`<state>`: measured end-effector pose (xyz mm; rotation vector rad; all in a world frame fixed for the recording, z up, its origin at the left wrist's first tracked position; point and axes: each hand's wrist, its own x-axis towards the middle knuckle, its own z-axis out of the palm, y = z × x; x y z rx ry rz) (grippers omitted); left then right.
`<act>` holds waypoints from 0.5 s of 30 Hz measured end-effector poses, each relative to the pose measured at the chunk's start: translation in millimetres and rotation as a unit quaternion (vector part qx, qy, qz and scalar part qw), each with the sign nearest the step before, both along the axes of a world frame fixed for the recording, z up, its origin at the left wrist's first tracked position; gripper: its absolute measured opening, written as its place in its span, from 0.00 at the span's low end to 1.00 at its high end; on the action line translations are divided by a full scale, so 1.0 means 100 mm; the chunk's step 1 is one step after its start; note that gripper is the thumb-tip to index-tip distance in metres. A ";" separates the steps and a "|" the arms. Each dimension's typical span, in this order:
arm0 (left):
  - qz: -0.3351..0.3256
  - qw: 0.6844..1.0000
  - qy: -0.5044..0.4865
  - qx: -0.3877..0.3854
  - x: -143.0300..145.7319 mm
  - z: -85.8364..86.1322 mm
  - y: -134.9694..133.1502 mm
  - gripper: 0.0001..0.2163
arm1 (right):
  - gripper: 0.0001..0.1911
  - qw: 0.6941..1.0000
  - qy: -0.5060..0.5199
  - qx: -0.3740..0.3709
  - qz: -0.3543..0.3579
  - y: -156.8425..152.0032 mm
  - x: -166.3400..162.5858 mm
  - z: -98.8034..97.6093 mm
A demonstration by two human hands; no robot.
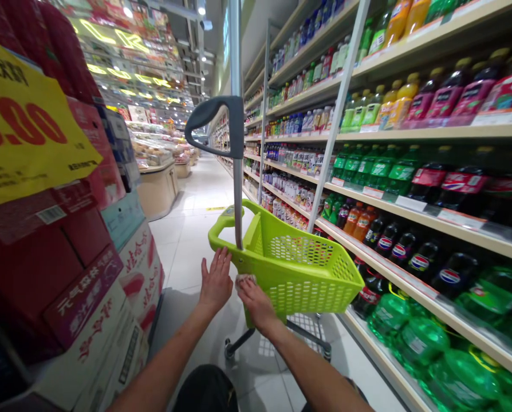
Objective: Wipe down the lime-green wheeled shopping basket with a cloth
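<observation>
A lime green shopping basket on a wheeled frame stands in the aisle in front of me. A metal pole with a grey handle rises from its near end. My left hand lies flat against the basket's near wall, fingers spread and pointing up. My right hand is closed on a small pale cloth pressed against the same wall, just below the rim.
Shelves of bottled drinks run along the right side. Stacked red and white cartons with a yellow price sign stand on the left. The tiled aisle stretches ahead towards display counters.
</observation>
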<state>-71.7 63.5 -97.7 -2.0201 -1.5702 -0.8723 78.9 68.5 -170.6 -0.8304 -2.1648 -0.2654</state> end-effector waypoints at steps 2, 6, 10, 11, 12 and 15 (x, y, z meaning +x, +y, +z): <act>0.005 1.000 0.000 0.000 -0.06 0.05 0.03 0.27 | 0.16 1.000 0.012 0.001 0.009 -0.04 0.02 -0.04; 0.008 1.000 0.003 -0.002 -0.09 0.21 0.14 0.27 | 0.21 0.992 0.121 0.027 -0.029 0.06 -0.08 0.51; -0.009 1.000 0.007 -0.010 0.00 0.31 0.19 0.24 | 0.21 0.990 0.130 0.017 -0.057 0.24 -0.13 0.86; -0.011 1.000 0.007 -0.008 0.01 0.32 0.19 0.23 | 0.22 0.991 0.122 0.013 -0.057 0.25 -0.05 0.82; -0.013 1.000 0.008 -0.005 0.02 0.31 0.19 0.22 | 0.22 0.991 0.120 0.009 -0.061 0.25 0.07 0.73; -0.019 1.000 0.010 0.005 0.04 0.27 0.18 0.21 | 0.24 0.981 0.154 -0.007 -0.114 0.23 0.61 0.40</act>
